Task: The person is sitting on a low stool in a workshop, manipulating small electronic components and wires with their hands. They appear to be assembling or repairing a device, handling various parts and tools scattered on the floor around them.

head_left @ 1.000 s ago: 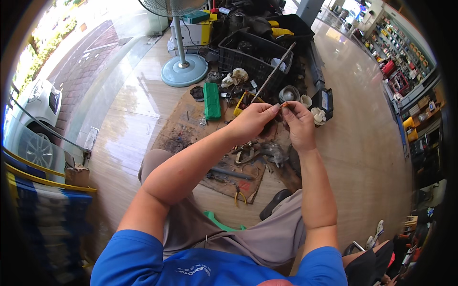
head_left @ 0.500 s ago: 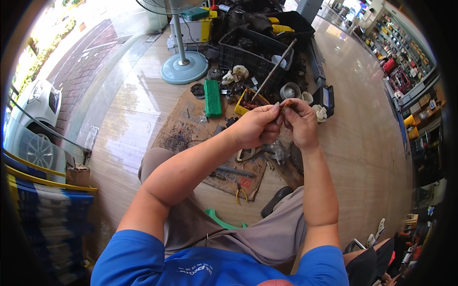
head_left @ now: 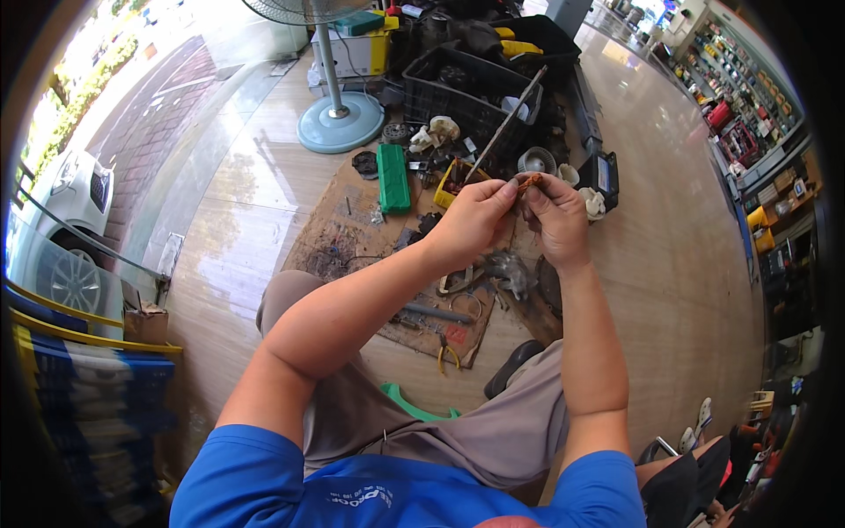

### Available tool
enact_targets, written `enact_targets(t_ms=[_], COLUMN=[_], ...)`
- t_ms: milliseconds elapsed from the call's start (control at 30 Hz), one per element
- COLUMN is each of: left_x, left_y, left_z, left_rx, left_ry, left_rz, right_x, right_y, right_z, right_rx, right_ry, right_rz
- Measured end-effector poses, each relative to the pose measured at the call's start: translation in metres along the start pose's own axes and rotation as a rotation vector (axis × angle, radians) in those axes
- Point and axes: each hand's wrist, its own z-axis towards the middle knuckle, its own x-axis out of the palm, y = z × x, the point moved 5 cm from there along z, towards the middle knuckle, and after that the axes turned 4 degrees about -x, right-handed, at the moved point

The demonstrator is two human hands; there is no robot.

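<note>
My left hand and my right hand meet above the cardboard sheet, pinching a small orange-brown part, too small to identify, between fingertips and thumbs. Just beyond them are a yellow tray of small parts, a long thin rod leaning upward and a green plastic case. Dark metal parts and a grey bundle lie below my hands on the dirty cardboard. Yellow-handled pliers lie near its front edge.
A standing fan, black crates and piled parts are at the back. A glass barrier and white car are left, shelves right. My legs surround a green plastic object. Another person's bare leg shows at lower right.
Both my hands have risen slightly, carrying the small orange-brown part upward in view, and my fingers have shifted a little around it.
</note>
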Motion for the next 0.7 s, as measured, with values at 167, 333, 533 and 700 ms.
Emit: enact_targets(t_ms=[167, 333, 533, 700], left_x=[0.009, 0.001, -0.003, -0.005], left_y=[0.012, -0.001, -0.019, 0.005], left_z=[-0.006, -0.001, -0.008, 0.001], left_rx=[-0.184, -0.043, 0.375, 0.006], left_ry=[0.544, 0.03, -0.271, 0.023], left_rz=[-0.457, 0.117, 0.876, 0.121], right_x=[0.013, 0.0, 0.003, -0.003], right_y=[0.015, 0.005, 0.0, -0.004], right_z=[-0.006, -0.004, -0.007, -0.009], right_rx=[-0.076, -0.104, -0.063, 0.027], right_ry=[0.066, -0.073, -0.166, -0.015], right_rz=[-0.06, -0.248, -0.194, 0.12])
